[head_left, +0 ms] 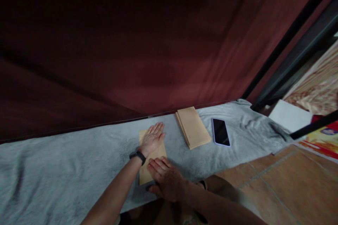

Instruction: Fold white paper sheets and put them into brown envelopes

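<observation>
Both hands are laid flat, fingers spread, nothing pinched: left hand [153,137] and right hand [166,179] press one brown envelope [154,156] onto the grey blanket [66,161]; it is judged light, thin, floppy, easily creased, best lifted by an edge.

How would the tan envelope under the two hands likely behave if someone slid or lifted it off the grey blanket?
The envelope looks thin and flat, so it is probably light and would bend if lifted by one end. The fuzzy grey blanket would likely drag on it rather than let it glide. With the left hand and right hand pressing flat, it seems unlikely to shift.
</observation>
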The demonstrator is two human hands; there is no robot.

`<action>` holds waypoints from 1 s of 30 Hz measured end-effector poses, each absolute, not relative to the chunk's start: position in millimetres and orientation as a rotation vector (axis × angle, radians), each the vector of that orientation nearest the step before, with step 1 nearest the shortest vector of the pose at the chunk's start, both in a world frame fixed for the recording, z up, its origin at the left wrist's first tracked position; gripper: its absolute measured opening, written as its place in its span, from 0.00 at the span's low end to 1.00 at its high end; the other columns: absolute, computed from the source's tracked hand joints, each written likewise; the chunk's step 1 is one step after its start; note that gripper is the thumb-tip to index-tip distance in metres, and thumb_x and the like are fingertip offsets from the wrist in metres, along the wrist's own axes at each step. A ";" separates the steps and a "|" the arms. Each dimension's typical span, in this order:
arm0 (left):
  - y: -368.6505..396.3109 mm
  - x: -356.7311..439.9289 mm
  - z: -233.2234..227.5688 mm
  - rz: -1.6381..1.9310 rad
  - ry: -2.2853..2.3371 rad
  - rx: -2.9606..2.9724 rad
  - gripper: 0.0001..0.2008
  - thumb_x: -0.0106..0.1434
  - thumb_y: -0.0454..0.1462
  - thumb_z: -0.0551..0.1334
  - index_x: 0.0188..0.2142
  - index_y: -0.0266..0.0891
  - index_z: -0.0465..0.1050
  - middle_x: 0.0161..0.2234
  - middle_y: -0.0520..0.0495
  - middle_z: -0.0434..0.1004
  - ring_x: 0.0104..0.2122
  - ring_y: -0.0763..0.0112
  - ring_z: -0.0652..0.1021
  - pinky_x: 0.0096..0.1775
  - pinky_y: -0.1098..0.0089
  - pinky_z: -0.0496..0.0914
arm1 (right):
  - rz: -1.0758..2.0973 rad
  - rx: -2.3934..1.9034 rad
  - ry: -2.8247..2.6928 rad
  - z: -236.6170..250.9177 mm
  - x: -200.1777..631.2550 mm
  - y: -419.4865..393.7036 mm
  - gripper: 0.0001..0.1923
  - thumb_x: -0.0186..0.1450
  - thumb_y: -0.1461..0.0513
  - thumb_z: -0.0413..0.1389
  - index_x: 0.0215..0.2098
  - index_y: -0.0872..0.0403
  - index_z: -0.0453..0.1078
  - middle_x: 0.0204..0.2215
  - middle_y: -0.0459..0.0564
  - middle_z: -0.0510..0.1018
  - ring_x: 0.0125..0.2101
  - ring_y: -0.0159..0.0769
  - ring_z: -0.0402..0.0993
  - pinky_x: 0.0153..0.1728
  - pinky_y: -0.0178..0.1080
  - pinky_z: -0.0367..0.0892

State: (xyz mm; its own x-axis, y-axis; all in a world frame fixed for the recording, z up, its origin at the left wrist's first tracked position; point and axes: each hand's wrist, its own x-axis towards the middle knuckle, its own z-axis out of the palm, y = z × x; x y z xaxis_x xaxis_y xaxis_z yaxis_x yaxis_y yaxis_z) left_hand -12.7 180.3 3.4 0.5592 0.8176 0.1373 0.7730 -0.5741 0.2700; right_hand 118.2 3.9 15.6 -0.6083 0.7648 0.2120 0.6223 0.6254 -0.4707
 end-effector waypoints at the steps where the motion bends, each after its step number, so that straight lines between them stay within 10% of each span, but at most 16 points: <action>1: 179.2 -11.0 3.6 0.356 1.326 2.614 0.29 0.73 0.45 0.44 0.69 0.36 0.57 0.70 0.40 0.56 0.70 0.59 0.57 0.69 0.53 0.48 | 0.523 -1.050 -2.458 17.6 119.0 4.8 0.37 0.71 0.47 0.53 0.70 0.59 0.55 0.68 0.62 0.60 0.67 0.50 0.56 0.69 0.53 0.48; 7: 148.9 -33.9 -0.3 0.213 1.124 2.597 0.29 0.74 0.45 0.42 0.71 0.40 0.52 0.71 0.44 0.52 0.70 0.66 0.55 0.69 0.55 0.49 | 1.260 -0.685 -2.003 18.9 119.3 15.4 0.21 0.72 0.47 0.49 0.43 0.49 0.79 0.41 0.47 0.84 0.44 0.37 0.80 0.51 0.41 0.70; 12: 104.8 -53.1 -10.0 0.216 1.026 2.645 0.27 0.75 0.42 0.43 0.71 0.44 0.51 0.71 0.45 0.53 0.70 0.68 0.55 0.70 0.56 0.47 | 1.332 -1.022 -1.297 9.0 114.7 31.5 0.28 0.70 0.43 0.48 0.26 0.52 0.75 0.23 0.46 0.78 0.26 0.34 0.74 0.35 0.38 0.73; 22: 18.7 -58.8 -5.0 0.245 1.055 2.770 0.27 0.75 0.44 0.44 0.71 0.44 0.51 0.69 0.44 0.57 0.69 0.65 0.60 0.69 0.54 0.55 | 0.733 -1.402 -1.662 7.4 120.0 53.5 0.19 0.70 0.67 0.46 0.51 0.51 0.76 0.51 0.50 0.80 0.53 0.35 0.75 0.58 0.41 0.67; 30: -14.8 -73.1 -12.2 0.404 1.093 2.863 0.28 0.74 0.46 0.50 0.70 0.44 0.54 0.68 0.42 0.61 0.67 0.60 0.64 0.65 0.50 0.61 | 0.385 -1.444 -2.150 14.3 114.3 42.4 0.18 0.71 0.63 0.53 0.59 0.49 0.71 0.62 0.52 0.72 0.61 0.41 0.68 0.60 0.48 0.64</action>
